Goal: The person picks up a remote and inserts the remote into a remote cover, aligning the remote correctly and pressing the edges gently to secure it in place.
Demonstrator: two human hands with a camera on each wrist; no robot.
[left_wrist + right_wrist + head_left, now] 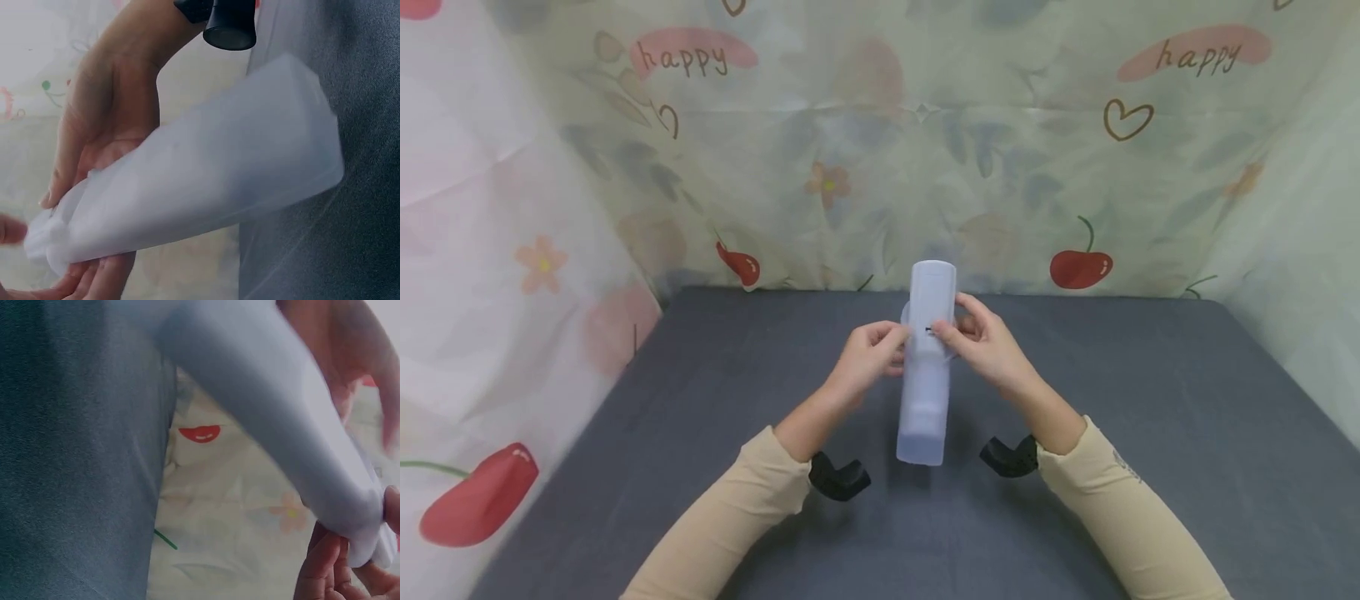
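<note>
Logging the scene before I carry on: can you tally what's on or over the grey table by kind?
Pale translucent plastic tube-shaped item, held up by both hands over the dark grey table: 1
Hands pinching it, left hand and right hand: 2
Black wrist-mounted cameras: 2
Total: 5

A dark grey table (1150, 433) is closed in on three sides by a pale cloth (880, 150) printed with cherries, flowers and "happy".
</note>
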